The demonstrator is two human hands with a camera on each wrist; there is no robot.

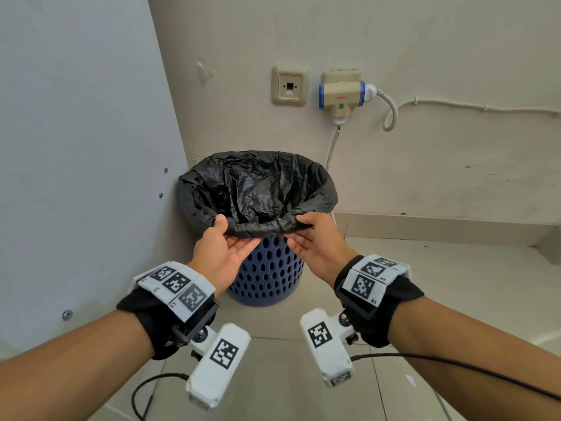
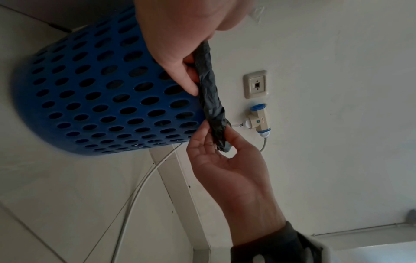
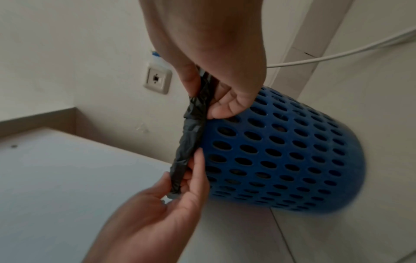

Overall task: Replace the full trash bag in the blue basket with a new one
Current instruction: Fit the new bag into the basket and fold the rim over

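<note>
The basket (image 1: 267, 275) is seen at the centre of the head view, standing on the floor (image 1: 425, 299) in the corner by the wall (image 1: 425, 41); a black bag (image 1: 258, 189) is folded over its rim; the near edge of the bag is pinched by the left hand (image 1: 221, 253), thumb on top, fingers beneath; the same edge is pinched likewise by the right hand (image 1: 315, 247), just beside it; a socket (image 1: 290, 85) and a plug adapter (image 1: 341, 95) are seen on the wall above.

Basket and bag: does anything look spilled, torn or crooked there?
Nothing stands out. The basket stands upright on the floor, the black bag is folded over its rim, and both hands pinch the near edge. No spill or tear shows.
</note>
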